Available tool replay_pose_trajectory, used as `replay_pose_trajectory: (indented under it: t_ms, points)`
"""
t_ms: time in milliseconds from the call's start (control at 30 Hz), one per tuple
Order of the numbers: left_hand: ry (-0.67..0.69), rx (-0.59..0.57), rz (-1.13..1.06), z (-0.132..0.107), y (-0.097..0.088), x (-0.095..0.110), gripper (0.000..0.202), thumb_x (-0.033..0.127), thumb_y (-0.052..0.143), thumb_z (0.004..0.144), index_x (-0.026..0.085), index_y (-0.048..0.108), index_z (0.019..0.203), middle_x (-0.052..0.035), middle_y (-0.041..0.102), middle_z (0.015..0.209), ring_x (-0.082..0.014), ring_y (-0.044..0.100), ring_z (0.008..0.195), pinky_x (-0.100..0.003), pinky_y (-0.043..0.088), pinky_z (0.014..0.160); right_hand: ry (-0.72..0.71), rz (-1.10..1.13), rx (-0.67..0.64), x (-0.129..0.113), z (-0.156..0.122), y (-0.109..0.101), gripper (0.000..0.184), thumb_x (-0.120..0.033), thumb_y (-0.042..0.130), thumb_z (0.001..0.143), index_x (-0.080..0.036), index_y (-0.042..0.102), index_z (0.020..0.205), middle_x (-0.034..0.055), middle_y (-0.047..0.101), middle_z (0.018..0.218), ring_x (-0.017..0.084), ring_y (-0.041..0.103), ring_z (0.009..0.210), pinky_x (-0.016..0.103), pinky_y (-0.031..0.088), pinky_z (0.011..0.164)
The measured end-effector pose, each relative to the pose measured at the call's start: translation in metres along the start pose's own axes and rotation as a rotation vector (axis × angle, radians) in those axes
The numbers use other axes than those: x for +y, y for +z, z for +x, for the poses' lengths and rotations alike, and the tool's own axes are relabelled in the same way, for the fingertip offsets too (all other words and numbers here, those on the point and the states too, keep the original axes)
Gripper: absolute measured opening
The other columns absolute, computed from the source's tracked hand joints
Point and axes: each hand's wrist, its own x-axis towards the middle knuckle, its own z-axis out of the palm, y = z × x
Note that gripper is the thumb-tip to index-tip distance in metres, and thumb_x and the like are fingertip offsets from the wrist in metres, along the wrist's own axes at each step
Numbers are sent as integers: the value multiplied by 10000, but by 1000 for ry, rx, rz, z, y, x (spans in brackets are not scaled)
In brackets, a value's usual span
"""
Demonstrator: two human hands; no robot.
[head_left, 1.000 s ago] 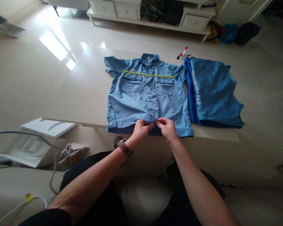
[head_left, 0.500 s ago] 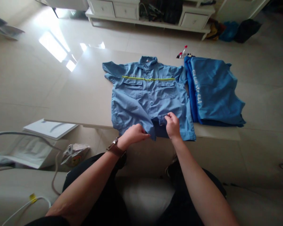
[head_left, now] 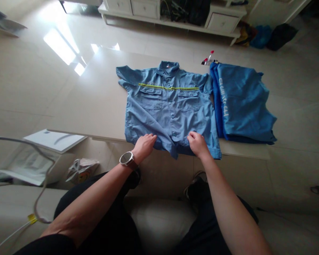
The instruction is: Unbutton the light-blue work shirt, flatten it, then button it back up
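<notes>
A light blue short-sleeved work shirt point(head_left: 170, 106) with a yellow chest stripe lies face up on the beige table point(head_left: 101, 102), collar away from me. Its lower front is rumpled near the table's near edge. My left hand point(head_left: 145, 145), with a watch on the wrist, rests palm down on the hem left of the button line, fingers curled on the cloth. Right of the button line, my right hand point(head_left: 198, 143) grips the hem with closed fingers.
A darker blue folded garment point(head_left: 241, 102) with white lettering lies to the right of the shirt. Small red-capped items point(head_left: 208, 58) sit at the table's far edge. White boxes point(head_left: 53, 141) and cables lie on the floor to the left. A white cabinet point(head_left: 175, 14) stands beyond.
My hands have moved apart along the hem. The left one shifted left and turned palm down; the right one came back toward the table edge. The lifted flap has dropped.
</notes>
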Motion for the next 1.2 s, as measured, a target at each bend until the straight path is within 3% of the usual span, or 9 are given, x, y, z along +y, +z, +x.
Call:
replay_pose_trajectory:
  t_ms: [133,233,300,533,633,767,900,1033,1200]
  points:
    - [71,-147,-85,-2,-18,-33,270,66,563,792,205,777,882,-69,757,927,-212,706,895,-286,518,811,-43,39,143,5,-1,-6,221,-287,479,832,-244,389,634,-30,412,591,159,375,628,308,240,635]
    - [-166,-409,-28,-3,-30,-57,194,84,700,653,214,790,766,-45,763,802,-210,706,754,-276,519,708,-65,60,128,5,-1,-7,216,-315,478,838,-244,389,653,-33,406,601,157,383,634,304,258,644]
    - [-277,-493,16,-5,-34,-64,229,88,746,611,211,805,796,-45,781,825,-206,701,737,-276,516,697,-81,54,59,3,-1,-6,228,-326,486,829,-243,384,643,-38,395,590,151,379,617,301,261,636]
    - [2,-95,-175,0,-28,-22,250,288,639,892,236,784,1088,-40,783,985,-181,709,857,-265,519,793,-212,114,-208,-6,-5,-2,189,-308,488,751,-216,510,587,27,627,726,180,555,748,293,376,732]
    - [61,31,-142,5,-12,-3,271,307,625,930,218,732,1162,-70,746,1088,-197,710,944,-275,527,835,-184,102,-342,-3,-5,0,213,-308,475,790,-212,551,615,7,582,651,176,524,694,291,356,678]
    - [104,49,-112,6,3,12,428,261,646,914,225,649,1340,-90,674,1210,-202,715,955,-280,539,828,-114,-140,-377,6,-5,11,170,-221,524,798,-224,466,638,-21,489,602,160,455,641,292,293,628]
    - [110,19,-71,5,2,19,550,214,614,920,288,606,1465,-78,648,1232,-200,721,944,-289,539,852,-113,-315,-192,11,-8,27,99,-139,560,818,-230,533,846,7,612,776,182,528,719,295,342,674]
    - [116,-6,-50,6,3,22,524,232,570,952,350,632,1459,-66,649,1182,-188,719,879,-286,534,823,-248,-335,-141,8,-16,41,103,-297,633,932,-227,568,970,67,674,985,242,615,943,330,445,812]
    - [152,14,-95,8,11,23,558,220,565,954,333,600,1499,-69,641,1178,-170,702,842,-275,540,820,-314,-481,-180,7,-23,55,299,-368,792,867,-222,601,1045,96,658,1108,305,582,1085,383,492,873]
